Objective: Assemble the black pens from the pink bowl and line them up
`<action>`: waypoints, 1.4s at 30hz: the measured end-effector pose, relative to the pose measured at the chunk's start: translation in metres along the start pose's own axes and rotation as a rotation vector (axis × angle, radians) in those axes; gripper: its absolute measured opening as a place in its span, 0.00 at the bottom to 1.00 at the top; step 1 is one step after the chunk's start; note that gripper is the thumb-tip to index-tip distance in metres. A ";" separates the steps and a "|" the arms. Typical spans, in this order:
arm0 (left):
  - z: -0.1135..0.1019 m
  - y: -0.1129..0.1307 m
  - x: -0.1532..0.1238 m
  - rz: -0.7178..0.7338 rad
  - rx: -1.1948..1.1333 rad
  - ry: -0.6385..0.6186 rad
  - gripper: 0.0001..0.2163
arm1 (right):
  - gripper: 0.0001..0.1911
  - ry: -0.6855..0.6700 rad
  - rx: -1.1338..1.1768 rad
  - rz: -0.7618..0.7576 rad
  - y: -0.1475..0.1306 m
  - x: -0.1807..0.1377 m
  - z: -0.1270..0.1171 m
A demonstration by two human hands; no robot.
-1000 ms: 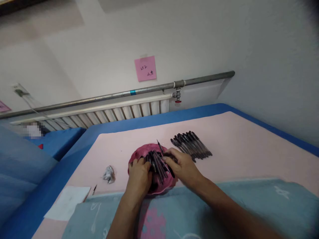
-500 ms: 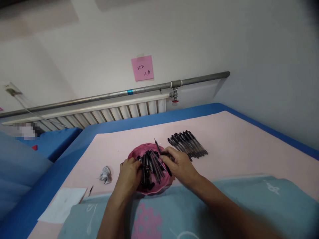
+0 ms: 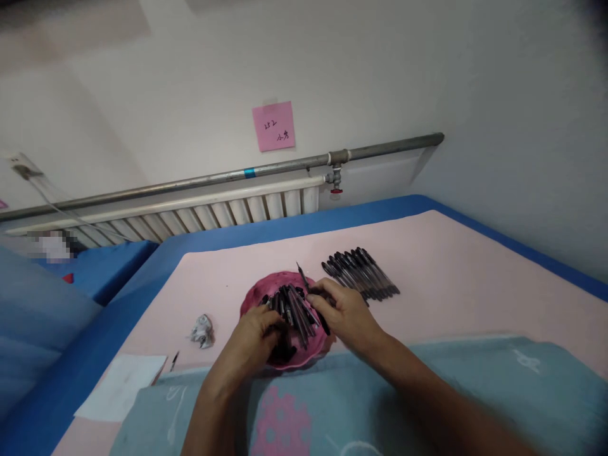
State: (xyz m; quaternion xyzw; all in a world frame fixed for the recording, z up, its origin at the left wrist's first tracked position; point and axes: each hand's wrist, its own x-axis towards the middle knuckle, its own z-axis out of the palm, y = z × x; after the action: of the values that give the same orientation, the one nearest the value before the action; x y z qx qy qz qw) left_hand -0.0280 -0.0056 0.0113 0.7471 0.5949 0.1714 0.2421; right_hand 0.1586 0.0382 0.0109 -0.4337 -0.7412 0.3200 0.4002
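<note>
A pink bowl (image 3: 253, 297) with a wavy rim holds a heap of black and clear pens (image 3: 295, 311). My right hand (image 3: 349, 313) is at the bowl's right side, its thumb and fingers closed round a dark pen (image 3: 303, 276) whose thin tip points up and away. Over the left side of the bowl, my left hand (image 3: 256, 332) reaches in with curled fingers among dark pieces. What those fingers grip is hidden. Beyond my right hand, a row of capped black pens (image 3: 361, 272) lies side by side on the pink sheet.
Left of the bowl lie a crumpled grey-white wad (image 3: 203, 330), a white paper (image 3: 121, 386) and a thin dark pen piece (image 3: 175, 360). A blue-green cloth (image 3: 456, 373) covers the near edge. Behind the blue border stand a radiator (image 3: 228, 212) and a metal pipe (image 3: 190, 183).
My left hand has moved right and slightly nearer, its fingers deeper over the pens. The right hand still holds its pen at the bowl's right side. The view has shifted slightly.
</note>
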 end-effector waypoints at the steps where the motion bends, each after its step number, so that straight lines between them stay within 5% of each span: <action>1: 0.001 0.002 0.000 0.032 -0.004 -0.041 0.14 | 0.06 0.003 -0.003 -0.004 0.000 0.000 0.000; 9: 0.009 0.009 0.001 -0.057 0.275 -0.162 0.21 | 0.06 -0.009 0.001 0.011 0.000 0.000 0.002; 16: 0.005 0.010 0.003 -0.076 0.297 -0.134 0.14 | 0.06 -0.019 -0.017 0.020 -0.001 0.000 0.003; 20: 0.001 0.008 0.001 -0.032 0.003 0.029 0.06 | 0.07 -0.016 -0.012 0.016 -0.002 0.000 0.001; 23: -0.003 0.003 -0.001 -0.163 -0.457 0.235 0.01 | 0.07 -0.051 0.023 0.000 -0.005 -0.002 0.001; 29: -0.013 -0.003 0.000 -0.302 -1.286 0.428 0.12 | 0.06 -0.248 0.061 -0.059 -0.018 -0.011 0.007; 42: -0.008 -0.002 0.003 -0.346 -1.546 0.469 0.10 | 0.07 -0.295 0.018 -0.089 -0.015 -0.014 0.016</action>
State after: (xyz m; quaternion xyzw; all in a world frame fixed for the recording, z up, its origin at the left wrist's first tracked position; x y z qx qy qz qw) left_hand -0.0332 -0.0012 0.0167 0.2124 0.4507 0.6441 0.5804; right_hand 0.1433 0.0171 0.0107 -0.3450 -0.8076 0.3689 0.3045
